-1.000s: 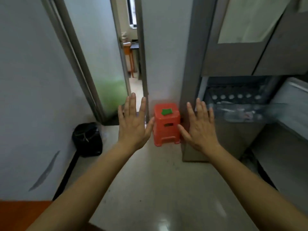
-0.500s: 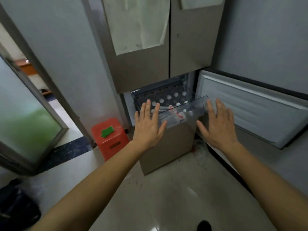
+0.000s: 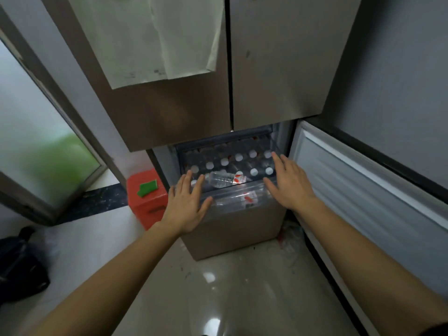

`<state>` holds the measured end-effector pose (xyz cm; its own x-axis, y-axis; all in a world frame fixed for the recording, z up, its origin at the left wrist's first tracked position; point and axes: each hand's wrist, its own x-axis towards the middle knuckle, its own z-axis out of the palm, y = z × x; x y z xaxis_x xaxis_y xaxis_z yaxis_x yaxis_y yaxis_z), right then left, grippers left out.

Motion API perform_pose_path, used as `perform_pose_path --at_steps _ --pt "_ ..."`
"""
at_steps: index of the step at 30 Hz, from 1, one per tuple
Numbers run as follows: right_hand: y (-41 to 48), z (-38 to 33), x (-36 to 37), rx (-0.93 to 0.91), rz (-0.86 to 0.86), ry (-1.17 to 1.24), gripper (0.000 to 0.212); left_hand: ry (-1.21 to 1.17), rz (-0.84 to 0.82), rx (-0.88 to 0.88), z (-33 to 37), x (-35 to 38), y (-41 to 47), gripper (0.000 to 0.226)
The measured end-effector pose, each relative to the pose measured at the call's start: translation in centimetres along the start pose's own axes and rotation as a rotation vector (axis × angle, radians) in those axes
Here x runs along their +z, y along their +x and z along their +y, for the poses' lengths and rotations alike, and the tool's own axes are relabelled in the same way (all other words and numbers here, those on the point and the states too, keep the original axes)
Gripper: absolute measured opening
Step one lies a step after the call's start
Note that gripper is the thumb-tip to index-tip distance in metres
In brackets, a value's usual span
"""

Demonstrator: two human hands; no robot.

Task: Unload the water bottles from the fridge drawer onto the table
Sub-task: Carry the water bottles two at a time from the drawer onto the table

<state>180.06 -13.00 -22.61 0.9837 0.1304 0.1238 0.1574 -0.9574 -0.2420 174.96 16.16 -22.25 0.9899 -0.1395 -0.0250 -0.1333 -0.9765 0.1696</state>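
Clear plastic is not yet gripped: the left hand [image 3: 186,204] and right hand [image 3: 288,183] are held flat with fingers straight and spread, empty, at the near corners of the fridge drawer [image 3: 242,193]; contact cannot be told. Within the last second the view swung from the red stool [image 3: 146,202] to the drawer and both hands closed in, so unloading can likely begin. White-capped water bottles [image 3: 238,157] stand in rows inside, with one lying across the near row.

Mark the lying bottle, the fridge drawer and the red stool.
lying bottle [image 3: 223,179], head view, on its clear body.
fridge drawer [image 3: 228,193], head view, on its clear front wall.
red stool [image 3: 148,214], head view, on its side.
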Motion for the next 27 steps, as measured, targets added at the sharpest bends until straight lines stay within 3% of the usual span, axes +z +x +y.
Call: perform_pose_path --at_steps 5,13,18,22,27 --pt "5.6 0.9 1.8 -0.142 -0.156 -0.017 0.072 -0.058 -0.048 -0.033 -0.1 2.2 3.5 0.068" --pt "12.2 2.2 5.5 -0.097 -0.472 0.050 0.060 -0.171 -0.134 -0.088 -1.5 6.7 12.3 0.065" --pt "15.5 2.9 7.7 -0.067 -0.714 0.167 0.034 -0.170 -0.216 0.021 -2.5 8.8 18.5 0.064" --pt "17.4 1.3 9.9 -0.151 -0.897 0.218 0.032 -0.013 -0.315 0.154 -2.4 10.7 21.6 0.071" --pt "19.0 1.1 11.8 -0.110 -1.108 0.191 0.034 0.148 -0.432 0.252 -1.9 12.5 23.0 0.078"
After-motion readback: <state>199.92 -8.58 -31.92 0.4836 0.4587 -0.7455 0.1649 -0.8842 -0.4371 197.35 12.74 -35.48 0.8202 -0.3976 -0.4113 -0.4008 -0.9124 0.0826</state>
